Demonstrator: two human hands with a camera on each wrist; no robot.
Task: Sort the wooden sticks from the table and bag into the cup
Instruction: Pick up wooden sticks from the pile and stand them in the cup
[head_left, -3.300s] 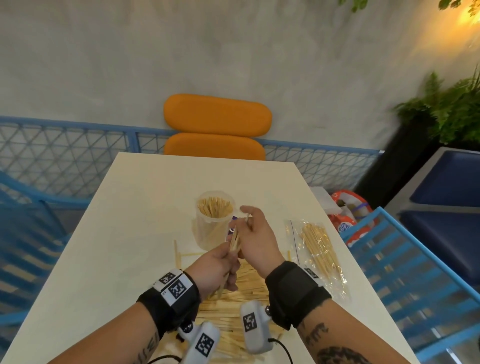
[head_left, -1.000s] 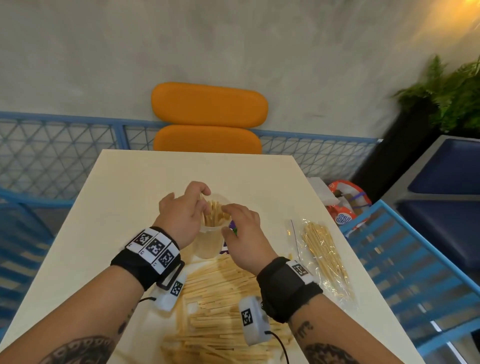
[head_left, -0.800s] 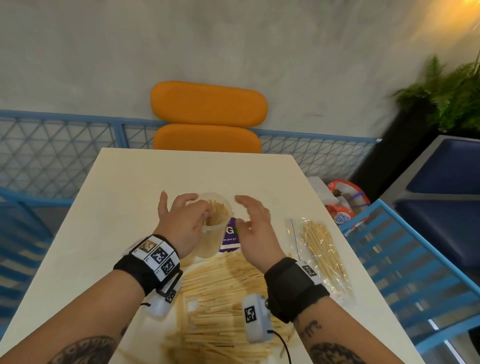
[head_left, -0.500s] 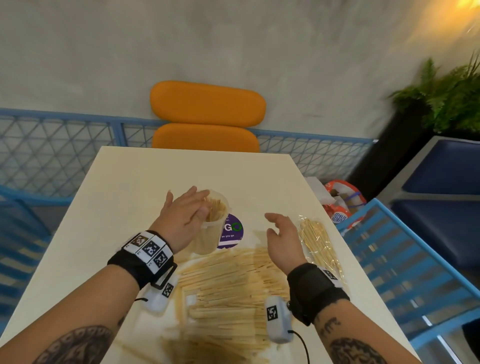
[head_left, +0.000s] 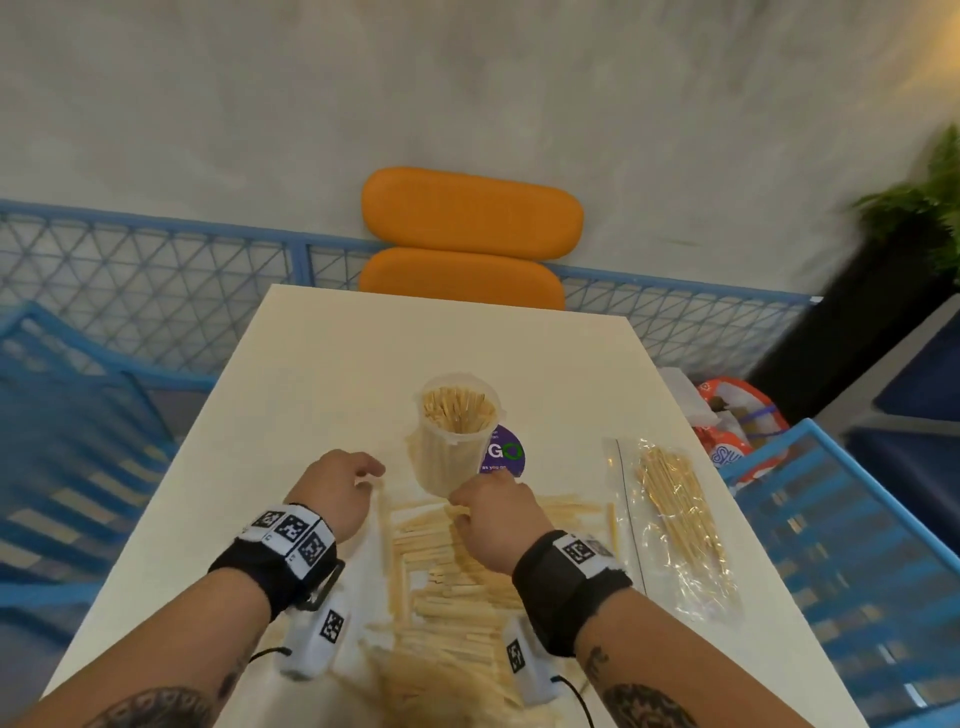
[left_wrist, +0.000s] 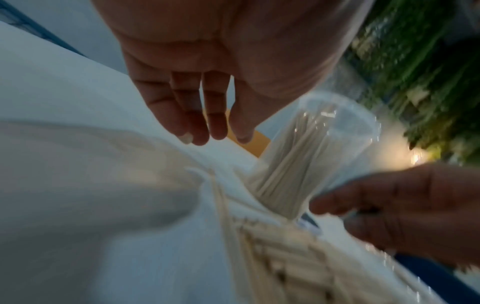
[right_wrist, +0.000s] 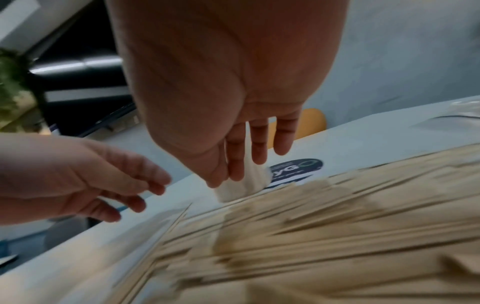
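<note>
Against a grey concrete wall and blue mesh railing, with an orange chair (head_left: 470, 236) pushed to the far edge: a cream worktop (head_left: 322, 374) strewn with a loose heap of wooden sticks (head_left: 447, 571) along the near side. Upright just beyond the heap, a clear plastic cup (head_left: 457, 434), already packed with sticks standing on end; behind its right flank, flat on the surface, a round purple sticker (head_left: 503, 453). Off to the right, lying flat and apart from the heap, a transparent bag (head_left: 675, 525) holding more sticks. Poised low over the worktop left of the cup, the left hand (head_left: 335, 493), fingers (left_wrist: 192, 115) loosely extended and holding nothing, grip relaxed and spread. At the near base of the cup, above the far end of the heap, the right hand (head_left: 493, 512), fingers (right_wrist: 257, 144) reaching down together toward the sticks; grip loose, nothing plainly pinched, contact with the sticks impossible to tell through the blur. On both wrists, black bands with printed square markers. At far right, beyond the worktop's edge, a green plant (head_left: 930, 208) and a red-and-white bag (head_left: 737, 415).
</note>
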